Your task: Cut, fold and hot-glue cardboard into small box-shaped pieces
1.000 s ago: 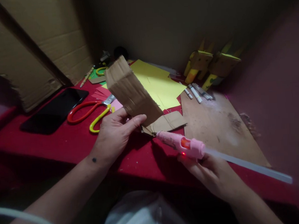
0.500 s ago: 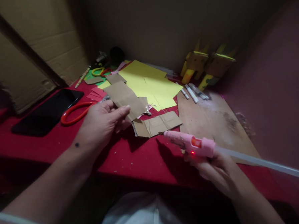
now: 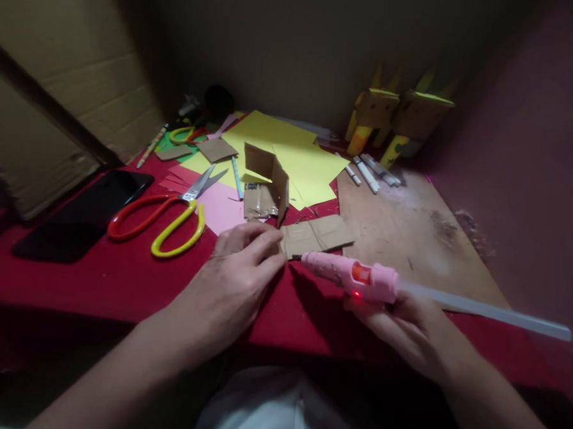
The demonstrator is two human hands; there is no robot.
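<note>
My right hand [image 3: 393, 324] is wrapped round a pink hot glue gun [image 3: 352, 274] with a red light lit and a long clear glue stick out of its back. Its nozzle is close to the near edge of a creased cardboard strip [image 3: 319, 233]. The strip's left end is pinched by the fingers of my left hand [image 3: 246, 271], which hide that end. Just beyond them stands a folded piece of cardboard [image 3: 268, 183], two of its panels upright.
To the left lie scissors [image 3: 183, 210] with red and yellow handles and a black phone [image 3: 82, 215]. Yellow paper [image 3: 308, 168] spreads behind. A wooden board [image 3: 403, 240] is at right, with several white markers [image 3: 366, 175] and two cardboard figures [image 3: 372, 117] behind it.
My left hand has moved right and down from the cardboard piece it held to the strip's left end. The folded cardboard now stands on the table. The glue gun has shifted slightly left.
</note>
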